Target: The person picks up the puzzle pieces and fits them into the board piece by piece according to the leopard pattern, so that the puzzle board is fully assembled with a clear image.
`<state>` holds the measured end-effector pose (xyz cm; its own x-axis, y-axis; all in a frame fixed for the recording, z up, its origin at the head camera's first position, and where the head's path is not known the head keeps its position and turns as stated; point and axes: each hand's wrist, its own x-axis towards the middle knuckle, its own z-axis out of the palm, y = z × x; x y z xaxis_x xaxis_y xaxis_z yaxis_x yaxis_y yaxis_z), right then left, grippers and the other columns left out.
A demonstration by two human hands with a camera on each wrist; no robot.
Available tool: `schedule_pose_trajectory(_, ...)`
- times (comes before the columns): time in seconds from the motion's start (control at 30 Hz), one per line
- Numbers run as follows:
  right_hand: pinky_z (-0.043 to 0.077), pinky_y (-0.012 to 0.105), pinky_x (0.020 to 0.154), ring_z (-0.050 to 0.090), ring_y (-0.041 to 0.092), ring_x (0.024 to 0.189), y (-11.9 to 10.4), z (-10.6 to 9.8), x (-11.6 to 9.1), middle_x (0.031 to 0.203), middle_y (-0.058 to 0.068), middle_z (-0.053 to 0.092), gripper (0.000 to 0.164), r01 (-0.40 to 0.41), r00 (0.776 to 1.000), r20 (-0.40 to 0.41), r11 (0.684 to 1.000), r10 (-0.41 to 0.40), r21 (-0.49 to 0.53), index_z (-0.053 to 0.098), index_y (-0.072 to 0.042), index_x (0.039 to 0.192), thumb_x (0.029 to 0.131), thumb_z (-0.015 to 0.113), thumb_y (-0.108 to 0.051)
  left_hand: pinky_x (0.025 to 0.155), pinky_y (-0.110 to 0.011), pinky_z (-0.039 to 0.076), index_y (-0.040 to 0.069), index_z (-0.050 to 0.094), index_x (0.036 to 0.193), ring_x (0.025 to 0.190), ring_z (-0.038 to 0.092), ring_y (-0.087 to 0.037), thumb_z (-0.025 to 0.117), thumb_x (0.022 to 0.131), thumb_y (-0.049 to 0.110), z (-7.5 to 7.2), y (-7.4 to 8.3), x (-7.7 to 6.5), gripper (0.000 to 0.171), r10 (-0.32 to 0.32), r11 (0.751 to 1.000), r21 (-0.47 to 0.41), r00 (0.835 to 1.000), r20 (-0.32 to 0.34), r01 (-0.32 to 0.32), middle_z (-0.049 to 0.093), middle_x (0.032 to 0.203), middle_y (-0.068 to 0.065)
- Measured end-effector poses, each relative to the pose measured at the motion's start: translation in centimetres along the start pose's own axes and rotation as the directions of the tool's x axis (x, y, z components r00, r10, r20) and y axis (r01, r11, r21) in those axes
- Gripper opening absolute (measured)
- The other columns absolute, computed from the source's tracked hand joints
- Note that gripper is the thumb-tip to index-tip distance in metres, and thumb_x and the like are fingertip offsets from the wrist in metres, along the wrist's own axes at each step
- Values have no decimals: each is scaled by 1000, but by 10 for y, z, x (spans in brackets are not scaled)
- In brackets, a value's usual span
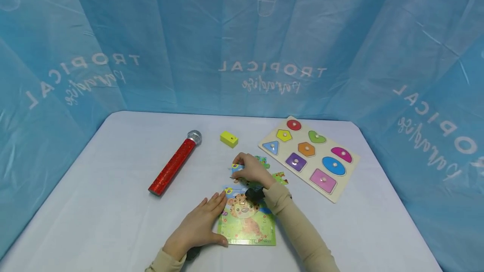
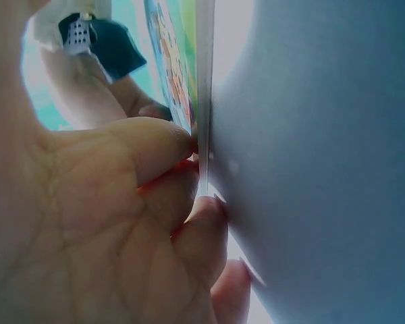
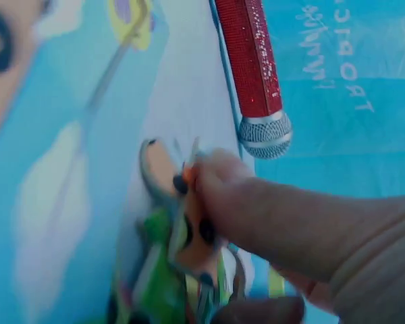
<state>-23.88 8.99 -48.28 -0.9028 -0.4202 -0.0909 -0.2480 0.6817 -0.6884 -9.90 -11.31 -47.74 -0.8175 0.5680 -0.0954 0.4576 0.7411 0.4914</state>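
Note:
A jigsaw puzzle board (image 1: 247, 226) with a cartoon leopard picture lies at the front middle of the table. My left hand (image 1: 202, 223) rests along its left edge, fingers extended; in the left wrist view the fingertips (image 2: 179, 138) touch the board's side. Beyond the board's far edge, my right hand (image 1: 252, 169) pinches a puzzle piece (image 1: 236, 167) between thumb and fingers. In the right wrist view a spotted orange puzzle piece (image 3: 201, 233) shows at the thumb. Loose puzzle pieces (image 1: 280, 177) lie beside and partly behind the right hand.
A red glittery microphone (image 1: 174, 165) lies to the left. A small yellow block (image 1: 229, 139) sits farther back. On the right, a wooden shape board (image 1: 277, 154) with several coloured knobbed shapes lies at an angle. Blue printed cloth (image 1: 242, 32) surrounds the white table (image 1: 94, 205).

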Motion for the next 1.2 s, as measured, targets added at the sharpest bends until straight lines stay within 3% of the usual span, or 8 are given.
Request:
schedule_pose_trajectory(0.23,52,29,61,64,18,76,4,-13,-22,99,11,68,15,-30,989,-135,986,53,164,65,-14,106,92,66,-17,118,-55,26,-3,34,148,147,26,-36,81,61,58,0,0,1,116,-18,1000,-1,1000,16,18,29,158,-16)
schedule_pose_trajectory(0.3,51,27,57,62,15,67,5,-15,-30,93,10,67,15,-26,993,-105,977,49,210,65,-13,106,92,66,-16,119,-54,26,-3,33,148,147,26,-35,81,60,58,1,-1,1,117,-19,1000,3,1000,13,19,29,158,-16)
schedule_pose_trajectory(0.43,50,26,51,57,12,54,0,-11,-44,82,7,66,13,1,999,52,960,-17,281,66,-8,103,91,67,-14,118,-55,26,-3,34,147,147,26,-36,81,60,58,1,-2,0,117,-11,1000,12,1000,4,10,30,158,-17)
schedule_pose_trajectory(0.57,48,22,56,55,7,60,-8,2,-48,81,2,65,11,39,994,95,984,-56,172,69,-9,95,89,70,-17,118,-55,26,-3,33,148,147,27,-36,81,61,58,1,-3,0,117,-5,1000,17,1000,-3,5,30,158,-17)
schedule_pose_trajectory(0.83,42,21,58,48,7,68,-12,20,-50,82,-2,59,8,40,999,-33,997,-42,-62,68,-16,82,85,74,-21,117,-56,27,-5,31,148,146,28,-37,81,60,58,2,-3,1,119,3,1000,7,1000,-14,-2,31,156,-20)
schedule_pose_trajectory(1.2,41,20,53,48,6,60,-18,28,-54,76,-3,59,13,26,998,-54,992,-33,-124,66,-16,80,85,75,-25,117,-56,28,-4,31,148,147,27,-36,81,62,57,0,1,0,117,-2,1000,9,1000,6,2,30,157,-19)
